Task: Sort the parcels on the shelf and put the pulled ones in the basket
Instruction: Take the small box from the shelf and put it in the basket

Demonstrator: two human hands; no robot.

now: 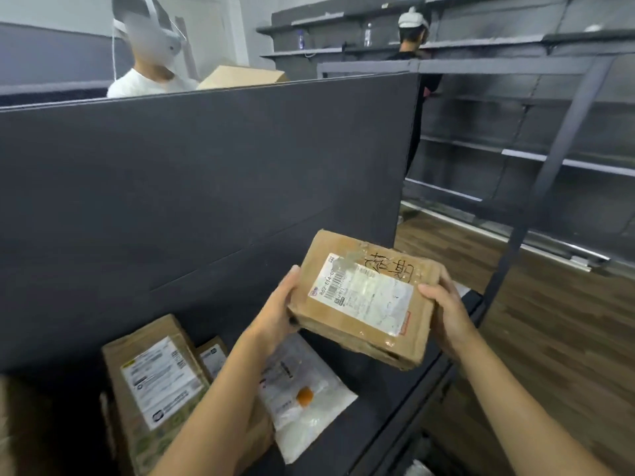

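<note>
I hold a worn brown cardboard parcel (364,297) with a white shipping label and black handwriting, lifted above the dark shelf (388,403). My left hand (278,307) grips its left edge and my right hand (446,310) grips its right edge. Below on the shelf lie a taller brown box with a label (154,383), a smaller brown parcel (213,355) behind it, and a white plastic mailer with an orange sticker (302,396). No basket is in view.
A tall dark back panel (206,183) rises behind the shelf. A person in white stands beyond it with a cardboard box (240,77). Another person (414,39) faces grey empty shelving (515,132) at the right. Wooden floor (567,338) lies to the right.
</note>
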